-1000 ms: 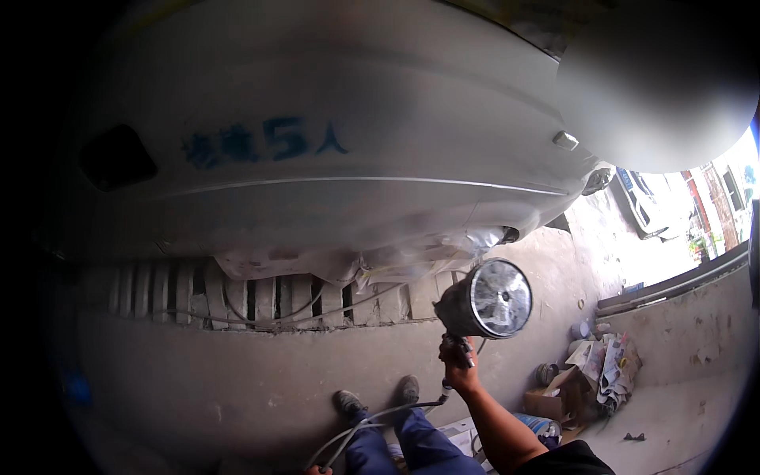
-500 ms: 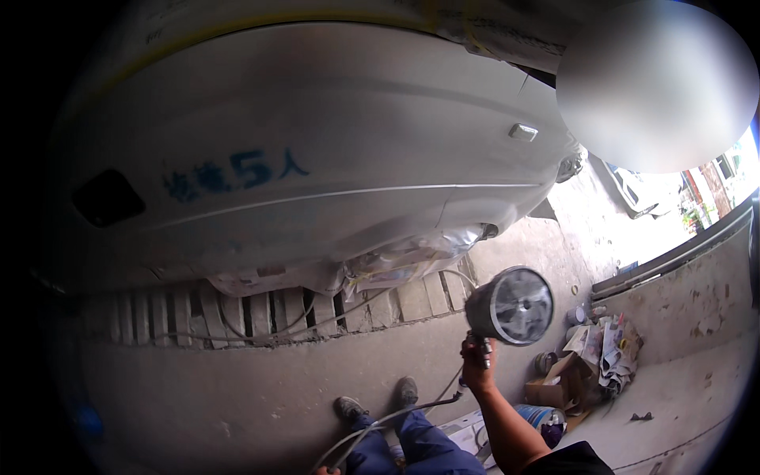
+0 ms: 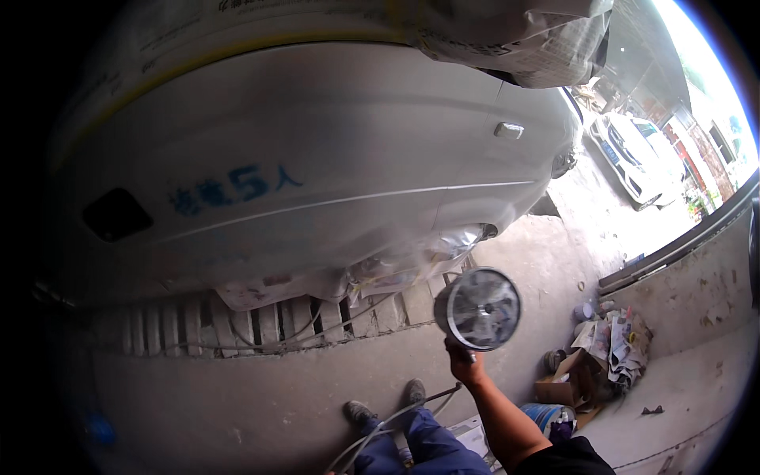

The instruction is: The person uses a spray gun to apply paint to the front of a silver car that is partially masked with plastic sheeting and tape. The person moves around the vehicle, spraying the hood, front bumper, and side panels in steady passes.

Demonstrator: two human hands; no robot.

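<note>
My right hand [image 3: 464, 366] grips the handle of a spray gun [image 3: 477, 310] whose round metal cup faces the camera. It is held up in front of the grey side panel of a vehicle [image 3: 317, 182], near the masked wheel arch [image 3: 396, 265]. An air hose [image 3: 388, 423] runs down from the gun past my legs and shoes [image 3: 412, 393]. My left hand is out of sight at the lower edge. Masking paper and plastic [image 3: 507, 39] cover the vehicle's upper part.
A floor grate [image 3: 237, 324] runs under the vehicle. Cardboard boxes, papers and cans [image 3: 594, 356] lie piled at the right by a low concrete wall [image 3: 697, 285]. A white car [image 3: 633, 154] is parked outside in daylight.
My right hand has carried the spray gun to the right and a little lower, and the view has shifted so more of the vehicle's side and the street show.
</note>
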